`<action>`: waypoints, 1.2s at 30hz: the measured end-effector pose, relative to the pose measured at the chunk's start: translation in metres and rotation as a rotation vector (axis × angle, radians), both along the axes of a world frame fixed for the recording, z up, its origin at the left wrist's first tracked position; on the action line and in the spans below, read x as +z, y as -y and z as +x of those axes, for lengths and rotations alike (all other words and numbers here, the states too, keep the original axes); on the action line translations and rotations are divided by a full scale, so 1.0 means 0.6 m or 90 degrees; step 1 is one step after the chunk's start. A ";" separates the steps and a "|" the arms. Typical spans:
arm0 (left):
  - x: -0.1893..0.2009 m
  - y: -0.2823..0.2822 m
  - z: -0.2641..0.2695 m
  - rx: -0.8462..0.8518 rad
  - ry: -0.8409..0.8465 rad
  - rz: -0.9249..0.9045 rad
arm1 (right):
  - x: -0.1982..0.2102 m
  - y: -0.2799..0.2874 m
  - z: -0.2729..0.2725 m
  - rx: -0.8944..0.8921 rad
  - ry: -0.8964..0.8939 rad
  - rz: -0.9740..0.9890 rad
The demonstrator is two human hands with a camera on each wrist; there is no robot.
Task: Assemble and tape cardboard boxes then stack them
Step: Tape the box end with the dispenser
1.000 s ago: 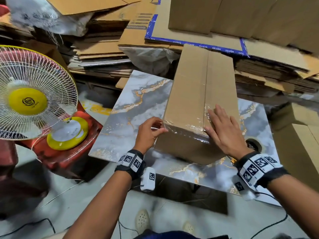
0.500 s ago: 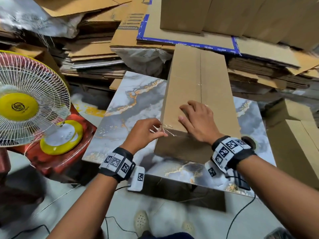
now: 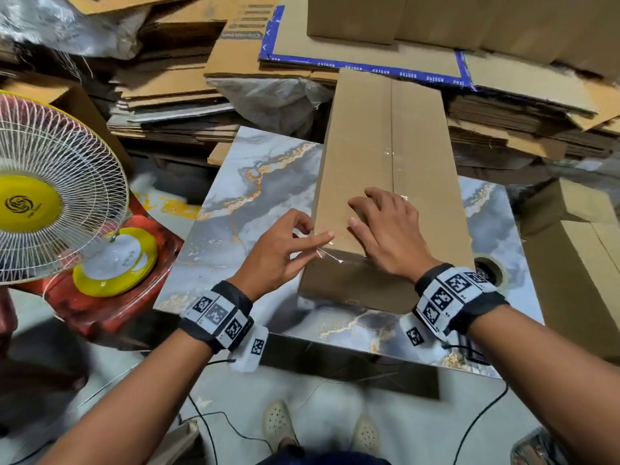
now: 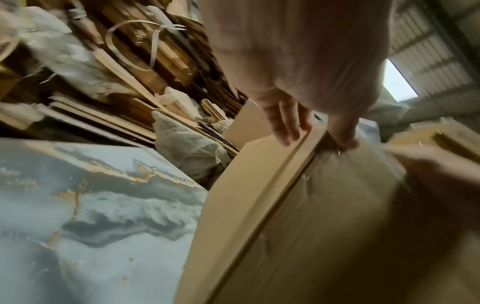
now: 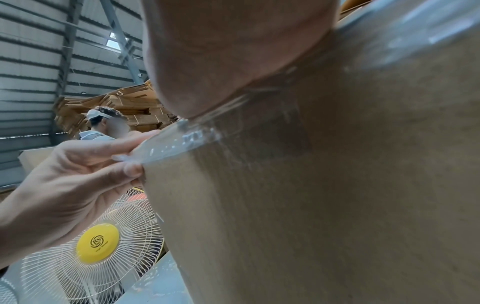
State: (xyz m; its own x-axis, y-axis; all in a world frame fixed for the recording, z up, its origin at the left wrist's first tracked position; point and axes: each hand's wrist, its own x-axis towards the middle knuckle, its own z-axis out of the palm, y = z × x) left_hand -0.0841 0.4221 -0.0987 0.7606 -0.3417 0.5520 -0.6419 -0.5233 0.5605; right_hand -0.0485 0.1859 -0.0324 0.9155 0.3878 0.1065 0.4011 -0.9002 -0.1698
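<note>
The long cardboard box point(image 3: 389, 182) lies on the marble-patterned table point(image 3: 255, 182), running from 6 o'clock toward 12 o'clock, its near end at the table's front edge. A second ago the right hand point(image 3: 385, 236) lay flat at the box's near right, over the centre seam; it has since slid across toward 9 o'clock and now rests on the near left part of the top face, fingers slightly bent and pressing, gripping nothing. The left hand point(image 3: 285, 253), which sat curled at the box's near left corner, now has its fingers more extended there, and the right wrist view shows thumb and fingertips pinching the loose end of a strip of clear tape point(image 5: 179, 142) that wraps that corner edge.

That sweep reads as smoothing: the tape across the near end appears stuck under the right palm, and only the tail at the 9 o'clock corner is still free. Judging from this, the next need is to fold that tail down onto the side wall and rub it flat. After that this end would be sealed and the box close to ready for stacking beside the finished boxes point(image 3: 583, 250) at 3 o'clock.
</note>
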 end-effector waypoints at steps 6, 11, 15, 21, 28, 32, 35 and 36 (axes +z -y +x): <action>0.005 0.003 0.006 0.003 0.247 0.166 | 0.000 0.001 0.001 -0.006 0.004 0.000; -0.006 -0.010 0.029 -0.028 0.374 0.231 | 0.000 0.002 0.001 -0.004 0.006 0.004; -0.025 -0.010 0.030 -0.045 0.339 0.214 | 0.000 0.003 0.000 -0.005 0.009 0.009; -0.068 -0.037 0.037 -0.084 0.272 0.276 | 0.002 0.001 0.000 -0.008 0.003 0.006; -0.043 -0.033 -0.009 -0.031 0.219 0.201 | 0.002 0.002 -0.001 -0.007 0.004 0.016; 0.021 0.016 -0.006 0.058 0.028 -0.087 | 0.004 0.001 0.000 -0.014 0.000 0.038; 0.021 0.053 0.013 -0.010 -0.052 -0.058 | 0.002 0.003 -0.002 -0.015 0.003 0.058; 0.012 0.056 0.020 -0.034 -0.037 -0.033 | 0.002 0.004 -0.002 -0.012 0.003 0.062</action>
